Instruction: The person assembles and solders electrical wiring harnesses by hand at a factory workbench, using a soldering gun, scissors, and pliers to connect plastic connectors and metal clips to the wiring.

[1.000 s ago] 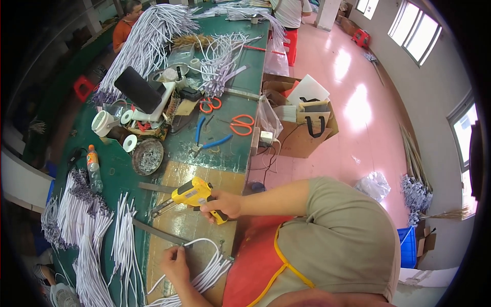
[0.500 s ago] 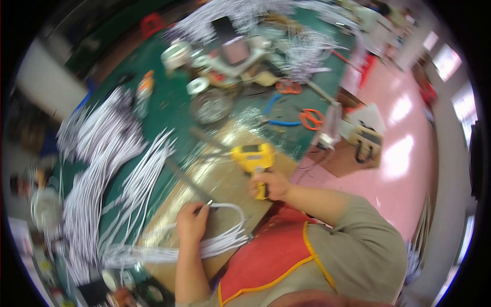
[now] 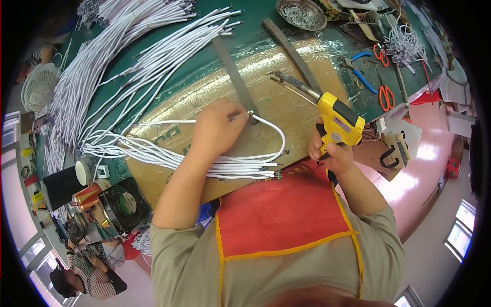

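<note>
My right hand (image 3: 331, 148) is wrapped round the black-and-yellow grip of a soldering gun (image 3: 341, 122); its metal nose points to the upper left, over the board. My left hand (image 3: 221, 125) pinches the tip of a white cable (image 3: 280, 134), which loops right and back toward the bundle. The pinched tip lies by the near end of a grey metal bar (image 3: 232, 74). Below the loop, a bundle of white cables (image 3: 138, 152) runs under my left wrist, with small dark or green ends at the right. A brown board (image 3: 317, 61) lies underneath.
Large heaps of white cables (image 3: 102, 66) cover the table's left. A second metal bar (image 3: 291, 53) lies behind the gun's nose. Back right are a dish of small metal parts (image 3: 302, 14), blue-handled pliers (image 3: 364, 79) and orange-handled scissors (image 3: 386, 97). A black fan (image 3: 123, 204) stands near left.
My view has swung, so the table sits higher and farther right in it. My left hand still pinches the cable's tip; the soldering gun now points to the upper left over the board.
</note>
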`<state>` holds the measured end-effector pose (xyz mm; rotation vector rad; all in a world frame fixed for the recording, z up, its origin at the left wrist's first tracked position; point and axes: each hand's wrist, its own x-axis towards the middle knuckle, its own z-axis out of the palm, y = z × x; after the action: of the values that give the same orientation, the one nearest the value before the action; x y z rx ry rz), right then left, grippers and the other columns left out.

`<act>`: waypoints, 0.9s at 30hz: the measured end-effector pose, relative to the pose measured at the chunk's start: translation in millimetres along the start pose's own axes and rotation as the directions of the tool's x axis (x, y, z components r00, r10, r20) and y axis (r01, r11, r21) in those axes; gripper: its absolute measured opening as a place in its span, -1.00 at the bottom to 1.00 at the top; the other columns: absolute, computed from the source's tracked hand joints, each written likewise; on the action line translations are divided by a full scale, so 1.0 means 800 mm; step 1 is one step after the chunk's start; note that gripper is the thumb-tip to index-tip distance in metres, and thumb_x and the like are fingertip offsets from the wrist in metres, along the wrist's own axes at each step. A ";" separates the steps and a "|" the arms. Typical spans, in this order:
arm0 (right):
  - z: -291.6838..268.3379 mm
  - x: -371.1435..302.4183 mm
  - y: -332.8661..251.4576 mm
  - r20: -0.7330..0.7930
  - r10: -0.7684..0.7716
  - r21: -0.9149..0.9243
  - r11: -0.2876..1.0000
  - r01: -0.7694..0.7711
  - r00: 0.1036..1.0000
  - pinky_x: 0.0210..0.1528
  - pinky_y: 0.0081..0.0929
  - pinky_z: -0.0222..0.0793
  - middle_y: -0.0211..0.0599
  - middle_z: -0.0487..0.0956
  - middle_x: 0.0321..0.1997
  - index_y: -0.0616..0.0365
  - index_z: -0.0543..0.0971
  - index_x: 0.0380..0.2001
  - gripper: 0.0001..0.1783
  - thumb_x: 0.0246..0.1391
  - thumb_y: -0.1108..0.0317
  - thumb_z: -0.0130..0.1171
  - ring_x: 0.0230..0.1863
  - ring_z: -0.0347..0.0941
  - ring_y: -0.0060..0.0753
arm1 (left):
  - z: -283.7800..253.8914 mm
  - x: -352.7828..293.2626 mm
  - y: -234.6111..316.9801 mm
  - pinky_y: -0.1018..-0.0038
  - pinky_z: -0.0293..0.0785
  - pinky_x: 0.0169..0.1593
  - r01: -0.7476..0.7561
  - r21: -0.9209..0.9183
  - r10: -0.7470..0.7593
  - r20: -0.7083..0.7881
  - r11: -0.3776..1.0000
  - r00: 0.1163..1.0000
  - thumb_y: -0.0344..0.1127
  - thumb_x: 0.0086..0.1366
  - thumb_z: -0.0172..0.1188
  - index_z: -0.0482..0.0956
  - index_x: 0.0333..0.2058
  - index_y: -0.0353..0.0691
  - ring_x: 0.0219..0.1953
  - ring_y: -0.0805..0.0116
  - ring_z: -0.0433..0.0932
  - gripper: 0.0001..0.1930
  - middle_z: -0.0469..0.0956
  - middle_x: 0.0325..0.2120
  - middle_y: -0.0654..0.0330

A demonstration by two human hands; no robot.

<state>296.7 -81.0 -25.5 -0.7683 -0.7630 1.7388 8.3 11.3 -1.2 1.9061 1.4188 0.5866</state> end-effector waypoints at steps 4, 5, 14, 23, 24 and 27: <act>-0.001 -0.020 0.003 -0.011 0.073 -0.038 0.997 -0.073 0.997 -0.49 -0.55 0.26 -0.32 0.40 -0.45 0.22 0.26 0.23 -0.21 0.01 0.15 0.38 -0.55 0.32 -0.48 | 0.005 -0.003 -0.001 0.39 0.49 -0.24 -0.005 -0.008 0.005 -0.010 1.000 1.000 -0.34 0.12 0.28 0.67 -0.39 -0.26 -0.35 0.17 0.59 -0.87 0.58 -0.43 0.10; -0.002 -0.023 0.002 -0.005 0.082 -0.071 0.994 -0.082 0.997 -0.49 -0.55 0.25 -0.34 0.38 -0.48 0.22 0.28 0.22 -0.21 0.00 0.15 0.38 -0.56 0.30 -0.50 | 0.006 -0.003 0.000 0.40 0.49 -0.25 -0.008 -0.019 0.007 -0.015 1.000 1.000 -0.36 0.12 0.29 0.67 -0.39 -0.26 -0.36 0.19 0.58 -0.88 0.58 -0.44 0.11; -0.008 -0.035 -0.006 -0.058 0.239 -0.200 0.948 -0.246 0.969 -0.53 -0.59 0.19 -0.41 0.33 -0.55 0.22 0.31 0.19 -0.17 -0.04 0.04 0.42 -0.59 0.23 -0.55 | 0.008 -0.005 0.004 0.42 0.47 -0.30 0.004 -0.027 -0.005 -0.033 1.000 0.999 -0.38 0.10 0.29 0.66 -0.41 -0.26 -0.39 0.23 0.56 -0.90 0.57 -0.45 0.12; -0.009 -0.027 -0.016 -0.025 0.283 -0.041 0.958 -0.284 0.959 -0.57 -0.60 0.22 -0.32 0.43 -0.50 0.31 0.36 0.08 -0.30 -0.05 0.19 0.41 -0.58 0.29 -0.55 | 0.013 -0.006 0.007 0.40 0.45 -0.35 0.000 0.009 0.000 -0.084 1.000 0.996 -0.37 0.08 0.29 0.63 -0.46 -0.27 -0.44 0.22 0.55 -0.91 0.55 -0.51 0.13; -0.010 -0.026 -0.017 -0.025 0.286 -0.037 0.957 -0.287 0.958 -0.57 -0.60 0.22 -0.32 0.43 -0.50 0.31 0.36 0.08 -0.30 -0.05 0.19 0.41 -0.58 0.29 -0.55 | 0.014 -0.006 0.006 0.41 0.44 -0.36 -0.002 0.006 0.003 -0.087 1.000 0.996 -0.38 0.07 0.29 0.63 -0.47 -0.27 -0.44 0.22 0.54 -0.91 0.55 -0.52 0.13; -0.008 -0.025 -0.020 -0.044 0.316 -0.052 0.947 -0.318 0.948 -0.58 -0.59 0.23 -0.29 0.44 -0.47 0.33 0.35 0.09 -0.28 -0.05 0.19 0.41 -0.58 0.30 -0.53 | 0.015 -0.007 0.004 0.42 0.43 -0.37 -0.012 -0.003 0.011 -0.094 1.000 0.996 -0.38 0.08 0.29 0.62 -0.47 -0.27 -0.45 0.23 0.54 -0.91 0.55 -0.52 0.13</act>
<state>315.9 -95.3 -14.1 -1.0031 -0.6962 1.9903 17.2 2.7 -6.6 1.9074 1.4655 0.6919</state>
